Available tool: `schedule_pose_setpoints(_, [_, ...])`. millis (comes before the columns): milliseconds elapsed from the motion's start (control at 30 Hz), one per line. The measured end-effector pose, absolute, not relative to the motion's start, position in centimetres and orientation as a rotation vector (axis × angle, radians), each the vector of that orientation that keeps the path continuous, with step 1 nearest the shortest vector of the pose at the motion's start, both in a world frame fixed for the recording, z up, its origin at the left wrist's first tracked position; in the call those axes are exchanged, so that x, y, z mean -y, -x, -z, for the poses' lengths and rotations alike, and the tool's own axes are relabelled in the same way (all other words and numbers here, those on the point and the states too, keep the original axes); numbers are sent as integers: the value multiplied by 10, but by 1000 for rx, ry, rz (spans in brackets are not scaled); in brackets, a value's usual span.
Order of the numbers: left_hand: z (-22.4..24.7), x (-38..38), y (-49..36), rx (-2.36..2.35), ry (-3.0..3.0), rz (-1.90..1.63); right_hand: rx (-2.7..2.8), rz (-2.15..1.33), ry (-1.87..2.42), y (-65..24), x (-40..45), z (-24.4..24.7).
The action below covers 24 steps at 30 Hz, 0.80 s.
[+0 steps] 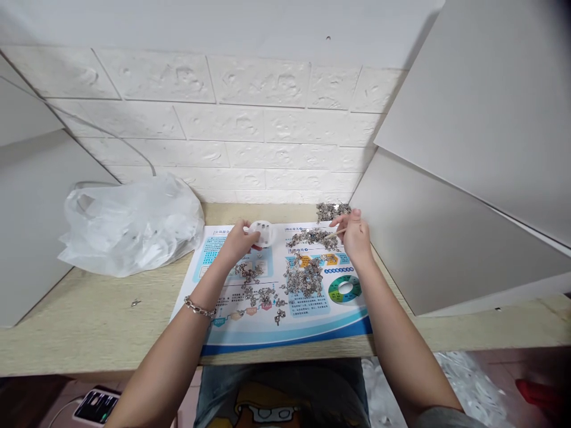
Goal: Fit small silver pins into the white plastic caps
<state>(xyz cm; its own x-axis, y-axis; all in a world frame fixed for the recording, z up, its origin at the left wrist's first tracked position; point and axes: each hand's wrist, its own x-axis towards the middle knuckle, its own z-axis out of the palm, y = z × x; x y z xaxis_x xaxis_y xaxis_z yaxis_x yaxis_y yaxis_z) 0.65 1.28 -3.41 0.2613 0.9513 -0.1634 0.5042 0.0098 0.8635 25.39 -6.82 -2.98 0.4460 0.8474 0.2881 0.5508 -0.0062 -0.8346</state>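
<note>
My left hand [242, 241] grips the edge of a round whitish disc [262, 234] that has a few small dark pieces on it. My right hand [355, 235] pinches a thin pale stick [338, 233], its tip over a pile of small metal parts [314, 238]. A larger heap of metal parts [306, 278] lies between my forearms, with looser ones [263, 295] to its left. They rest on a printed paper sheet [285, 333]. Another cluster of metal parts [332, 211] sits by the wall, behind my right hand.
A translucent plastic bag [131, 229] stands on the wooden table [102, 321] at the left. Grey panels [464, 238] rise on both sides, and a white brick-patterned wall [250, 131] is behind. Below the table are a phone [96, 405] and clear plastic bags [468, 386].
</note>
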Motion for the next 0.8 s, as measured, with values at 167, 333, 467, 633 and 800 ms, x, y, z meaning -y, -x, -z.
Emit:
schedule_pose_setpoints(167, [30,12,-27,-990,-1469,-506,1112,-793,1325,-212,68,30])
schedule_pose_setpoints(333, [37,35,-47,-741,-1265,-351,1234,-636,1428,-191,66,39])
schedule_pose_setpoints(467, [36,43,-50,-719,-1127,-328,1345,-552,1519,-190,66,43])
schedule_pose_setpoints(633, [37,42,-48,-748,-1076,-329,1400,-539,1533,-191,65,45])
schedule_pose_setpoints(800, [41,44,-51,-748,-1079,-294,1484,-463,1554,-193,65,47])
